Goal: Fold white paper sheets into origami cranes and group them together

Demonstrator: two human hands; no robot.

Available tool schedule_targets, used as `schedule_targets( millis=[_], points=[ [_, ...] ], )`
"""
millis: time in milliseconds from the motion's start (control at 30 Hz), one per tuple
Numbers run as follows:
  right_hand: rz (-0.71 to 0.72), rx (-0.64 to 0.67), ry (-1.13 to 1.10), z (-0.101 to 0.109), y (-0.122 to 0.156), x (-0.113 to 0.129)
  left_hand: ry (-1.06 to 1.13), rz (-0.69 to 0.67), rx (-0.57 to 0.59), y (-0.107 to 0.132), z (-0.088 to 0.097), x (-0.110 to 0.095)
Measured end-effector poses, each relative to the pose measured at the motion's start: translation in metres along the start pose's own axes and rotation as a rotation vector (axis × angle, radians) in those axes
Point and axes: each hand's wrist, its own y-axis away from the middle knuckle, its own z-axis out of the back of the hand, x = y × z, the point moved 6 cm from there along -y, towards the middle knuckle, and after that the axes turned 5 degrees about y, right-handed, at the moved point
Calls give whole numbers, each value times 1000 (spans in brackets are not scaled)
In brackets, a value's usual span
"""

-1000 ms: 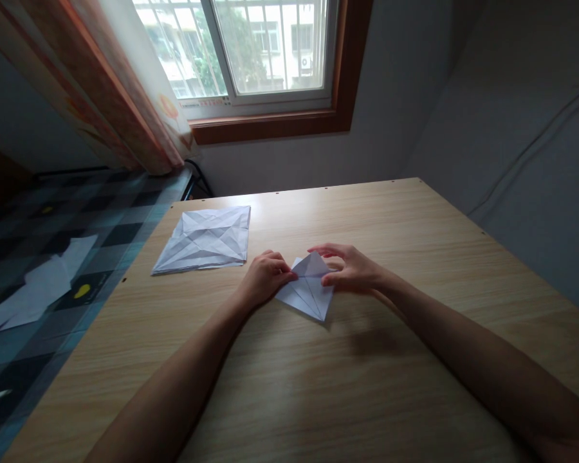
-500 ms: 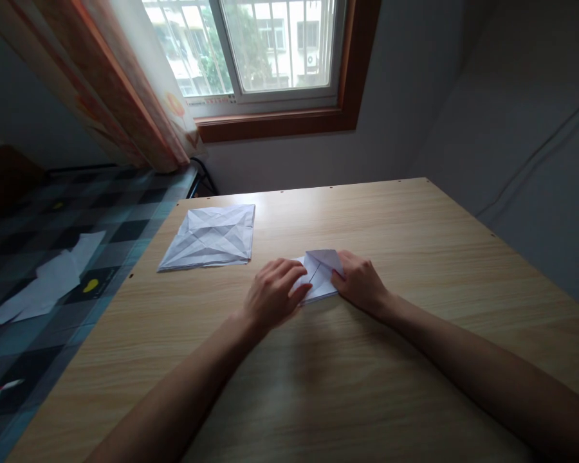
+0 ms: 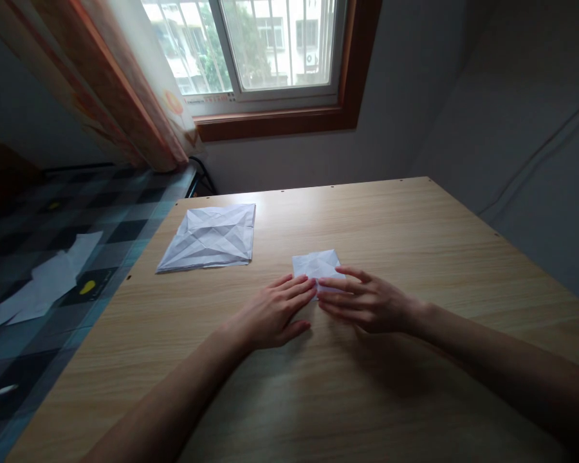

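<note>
**Both hands flat on a little paper fold, my read on it**

So the landmark here is the creased paper stack point(image 3: 207, 238) lying on the wooden table point(image 3: 415, 225). The small folded paper point(image 3: 316, 262) sits to the right of that stack and a bit nearer the person, flat on the wood and not touching it. Creases cross its top, but its near edge is mostly under fingers, so I can't tell how the layers line up there.

Step in hand, I'd say: pressing a fold down along that near edge. My guess is the next move calls for even pressure, with the layers held so they don't skid or spring open, before anything gets lifted or turned.

Pose-wise, the left hand point(image 3: 280, 308) is palm down, nearer the person than the stack and off to its right. Fingers are straight and fairly close together, tips on the paper, thumb sticking out apart from them. No pinch there. The right hand point(image 3: 374, 299) is farther right of the stack, coming in from the opposite side, fingers stretched out and a little fanned, tips nearly meeting the left ones. Its thumb is hard to make out, but it looks like pressing rather than pinching. Both forearms angle inward.
</note>
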Motion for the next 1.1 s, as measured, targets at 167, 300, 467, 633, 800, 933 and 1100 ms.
schedule_targets(
  millis=[167, 300, 467, 633, 800, 933, 1100],
  points=[
    [89, 168, 134, -9, 0, -8, 31, -18, -8, 0, 0, 3],
    [127, 162, 209, -9, -5, -15, 32, -46, -90, -1, 2, 7],
    [134, 164, 258, -16, -5, -12, 46, -92, -187, -2, 3, 11],
    [16, 151, 204, -21, -3, -7, 37, -106, -320, 6, 7, 16],
    [-123, 94, 121, -19, -4, -8, -38, -103, -253, 14, 12, 11],
    [-232, 135, 45, -24, -6, -12, -7, -90, -239, 20, 16, 11],
    [-334, 190, 16, -27, -13, -20, 47, -95, -302, 22, 18, 19]
  ],
)
